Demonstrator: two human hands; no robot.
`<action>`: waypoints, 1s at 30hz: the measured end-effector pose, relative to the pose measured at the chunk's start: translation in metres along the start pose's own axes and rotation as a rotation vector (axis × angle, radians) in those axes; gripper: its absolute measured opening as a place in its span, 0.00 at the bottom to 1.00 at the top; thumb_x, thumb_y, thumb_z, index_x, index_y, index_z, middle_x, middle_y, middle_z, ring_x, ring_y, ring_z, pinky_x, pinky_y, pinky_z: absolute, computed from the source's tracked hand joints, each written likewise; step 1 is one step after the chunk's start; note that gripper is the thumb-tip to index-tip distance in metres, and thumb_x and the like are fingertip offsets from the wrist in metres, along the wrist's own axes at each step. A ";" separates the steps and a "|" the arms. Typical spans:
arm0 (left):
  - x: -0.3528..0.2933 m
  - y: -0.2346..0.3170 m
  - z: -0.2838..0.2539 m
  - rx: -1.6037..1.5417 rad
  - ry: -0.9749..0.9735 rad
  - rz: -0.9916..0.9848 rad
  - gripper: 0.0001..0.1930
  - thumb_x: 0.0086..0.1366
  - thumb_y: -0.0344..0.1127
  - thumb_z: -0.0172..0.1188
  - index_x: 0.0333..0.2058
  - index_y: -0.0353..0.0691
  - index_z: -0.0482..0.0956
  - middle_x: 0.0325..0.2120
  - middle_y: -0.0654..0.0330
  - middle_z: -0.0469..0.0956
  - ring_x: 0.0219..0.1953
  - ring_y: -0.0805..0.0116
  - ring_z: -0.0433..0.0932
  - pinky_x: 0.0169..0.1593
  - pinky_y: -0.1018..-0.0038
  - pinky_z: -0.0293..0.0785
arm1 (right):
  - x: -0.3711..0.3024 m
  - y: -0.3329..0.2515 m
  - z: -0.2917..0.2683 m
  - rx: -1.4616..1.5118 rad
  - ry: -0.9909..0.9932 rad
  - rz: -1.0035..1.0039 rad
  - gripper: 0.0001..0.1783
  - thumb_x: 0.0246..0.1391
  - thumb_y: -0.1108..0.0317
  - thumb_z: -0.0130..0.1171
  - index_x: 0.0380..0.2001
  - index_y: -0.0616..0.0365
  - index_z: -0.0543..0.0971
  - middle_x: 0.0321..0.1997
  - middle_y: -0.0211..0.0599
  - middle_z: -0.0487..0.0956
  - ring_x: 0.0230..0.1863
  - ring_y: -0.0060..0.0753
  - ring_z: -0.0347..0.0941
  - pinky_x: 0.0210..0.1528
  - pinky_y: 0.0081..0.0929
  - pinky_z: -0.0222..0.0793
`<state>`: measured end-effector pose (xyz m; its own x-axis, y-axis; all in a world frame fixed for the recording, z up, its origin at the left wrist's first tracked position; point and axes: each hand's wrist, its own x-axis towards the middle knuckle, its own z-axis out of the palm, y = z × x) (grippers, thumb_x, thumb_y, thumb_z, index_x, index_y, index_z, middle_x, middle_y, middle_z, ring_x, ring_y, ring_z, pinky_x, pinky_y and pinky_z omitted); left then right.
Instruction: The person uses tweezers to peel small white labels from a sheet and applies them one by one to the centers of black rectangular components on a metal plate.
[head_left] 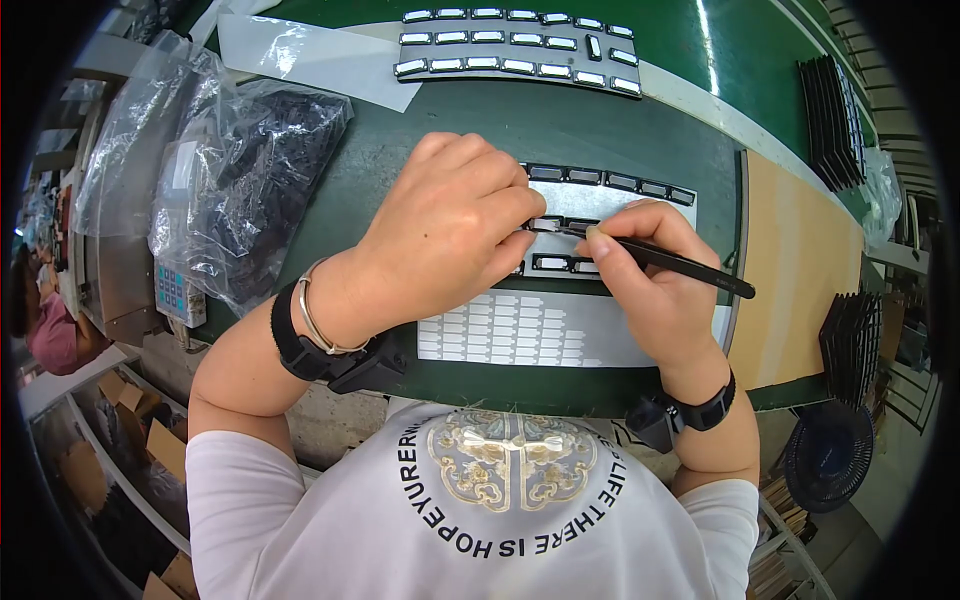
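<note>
My right hand (660, 270) grips black tweezers (690, 265) like a pen, their tips pointing left at a small black-framed rectangular part (546, 225). Against that part's left end, the thumb and fingers of my left hand (450, 225) are pinched together. A light metal plate (640, 203) lies beneath both hands, with rows of similar black-framed parts (585, 176) on it; my hands hide some of them. Nearer to me, a sheet of small white labels (490, 335) lies on the green mat, partly under my right hand.
A second plate (470, 52) with rows of white-topped parts sits at the far side. Clear plastic bags (250, 170) and a keypad device (180, 295) stand left. To the right are a tan board (790, 270) and stacks of black trays (832, 120).
</note>
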<state>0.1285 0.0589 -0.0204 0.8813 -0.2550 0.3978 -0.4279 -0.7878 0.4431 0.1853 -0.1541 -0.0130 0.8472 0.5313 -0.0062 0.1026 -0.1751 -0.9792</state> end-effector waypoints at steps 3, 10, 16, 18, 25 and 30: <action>0.000 0.000 0.000 -0.004 -0.001 0.002 0.14 0.46 0.28 0.70 0.34 0.42 0.80 0.33 0.63 0.76 0.39 0.61 0.74 0.48 0.63 0.67 | 0.000 -0.002 0.000 -0.049 -0.025 -0.009 0.03 0.57 0.80 0.59 0.34 0.66 0.75 0.35 0.35 0.78 0.37 0.23 0.78 0.40 0.19 0.73; 0.001 -0.001 0.000 0.000 0.002 0.008 0.14 0.46 0.28 0.70 0.34 0.42 0.80 0.32 0.63 0.76 0.39 0.61 0.74 0.47 0.63 0.66 | 0.002 0.002 -0.002 -0.176 -0.044 -0.046 0.04 0.56 0.79 0.60 0.35 0.65 0.76 0.34 0.35 0.80 0.35 0.20 0.77 0.38 0.17 0.71; 0.001 -0.001 -0.001 0.005 -0.005 0.008 0.13 0.47 0.28 0.69 0.34 0.43 0.80 0.32 0.63 0.76 0.39 0.61 0.74 0.47 0.63 0.66 | 0.003 0.004 -0.004 -0.262 -0.059 -0.063 0.05 0.56 0.78 0.61 0.35 0.65 0.76 0.34 0.35 0.80 0.35 0.19 0.76 0.39 0.17 0.71; 0.002 0.000 0.000 0.011 0.000 0.008 0.13 0.47 0.29 0.69 0.34 0.43 0.81 0.32 0.63 0.76 0.39 0.61 0.74 0.47 0.63 0.66 | 0.002 0.002 -0.004 -0.284 -0.063 -0.063 0.05 0.56 0.78 0.61 0.35 0.65 0.76 0.34 0.35 0.80 0.36 0.19 0.76 0.40 0.18 0.71; 0.003 0.004 -0.001 0.054 -0.009 0.020 0.12 0.48 0.29 0.69 0.33 0.43 0.81 0.32 0.63 0.76 0.39 0.61 0.73 0.47 0.64 0.65 | -0.006 -0.010 -0.007 0.014 -0.004 -0.051 0.06 0.55 0.79 0.61 0.35 0.65 0.75 0.36 0.36 0.79 0.38 0.22 0.75 0.42 0.20 0.72; 0.004 0.006 -0.005 0.101 0.008 0.022 0.10 0.48 0.31 0.67 0.32 0.43 0.82 0.32 0.64 0.77 0.40 0.62 0.73 0.45 0.65 0.66 | -0.018 -0.029 -0.024 0.108 0.085 -0.174 0.08 0.51 0.77 0.67 0.34 0.64 0.77 0.31 0.33 0.80 0.33 0.20 0.74 0.35 0.19 0.71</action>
<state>0.1281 0.0559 -0.0121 0.8701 -0.2689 0.4131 -0.4247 -0.8344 0.3512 0.1795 -0.1790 0.0203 0.8630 0.4731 0.1774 0.1984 0.0057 -0.9801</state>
